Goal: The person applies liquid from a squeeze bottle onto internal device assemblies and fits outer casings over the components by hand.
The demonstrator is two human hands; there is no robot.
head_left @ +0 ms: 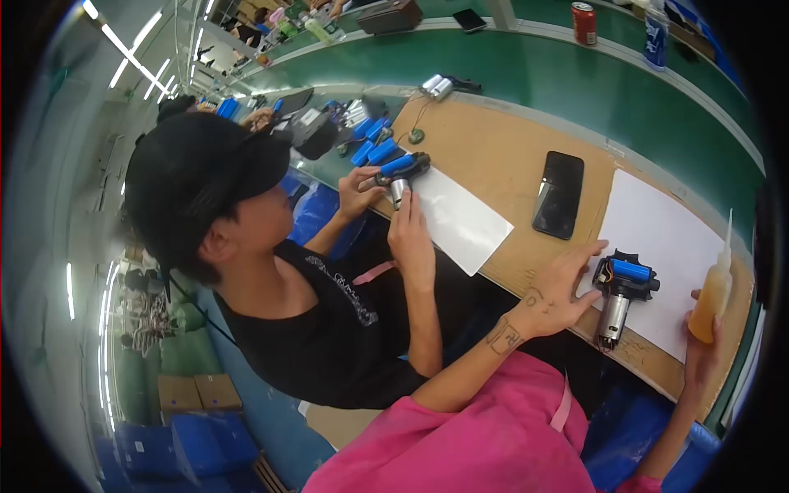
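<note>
My right hand (pixel 701 349) is wrapped round a squeeze bottle (pixel 712 302) of amber liquid, its long thin nozzle pointing up. Near the bench's front edge lies a motor assembly (pixel 629 283) with a black housing, a blue cylindrical cell and a silver motor. My left hand (pixel 556 292) is at the left side of this assembly, thumb and fingers apart. Its fingertips are close to the housing; whether they touch it I cannot tell. Under the assembly is a white sheet (pixel 649 218), partly on the brown board.
A co-worker in a black cap (pixel 197 156) sits at my left, both hands on a similar motor assembly (pixel 400 174). A black phone (pixel 559 195) lies between us. Farther back are blue cells (pixel 374 131), another motor unit (pixel 440 85), a red can (pixel 584 23) and a bottle (pixel 656 34).
</note>
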